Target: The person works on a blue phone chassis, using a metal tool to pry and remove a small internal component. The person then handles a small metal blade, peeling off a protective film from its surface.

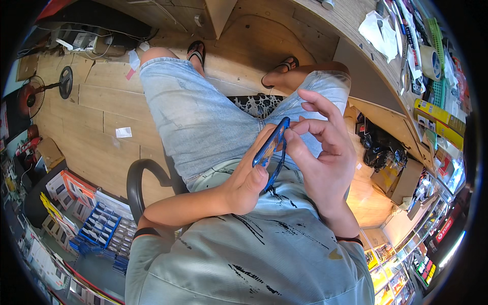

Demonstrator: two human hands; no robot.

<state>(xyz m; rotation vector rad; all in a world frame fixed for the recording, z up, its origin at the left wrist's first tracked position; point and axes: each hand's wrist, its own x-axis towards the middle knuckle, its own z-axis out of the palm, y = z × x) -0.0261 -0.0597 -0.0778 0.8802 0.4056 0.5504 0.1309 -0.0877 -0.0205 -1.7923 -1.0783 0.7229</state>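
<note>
Above my lap, a blue-edged phone-shaped object (pixel 269 148) is tilted steeply, almost edge-on; whether it is a phone or just its back cover I cannot tell. My left hand (pixel 241 190) is closed around it from the left, thumb at the lower end and fingers mostly hidden behind. A thin blue frame (pixel 276 173) stands slightly apart from its right side. At the upper end, my right hand (pixel 325 147) pinches the frame's edge between thumb and forefinger. The other fingers of that hand are raised and bent.
A desk (pixel 351 30) curves along the upper right, carrying pens, a tape roll (pixel 430 63) and a yellow box (pixel 439 118). A chair armrest (pixel 142 175) is beside my left arm. Boxes and a blue compartment tray (pixel 99 223) stand lower left, a fan (pixel 31 96) farther up.
</note>
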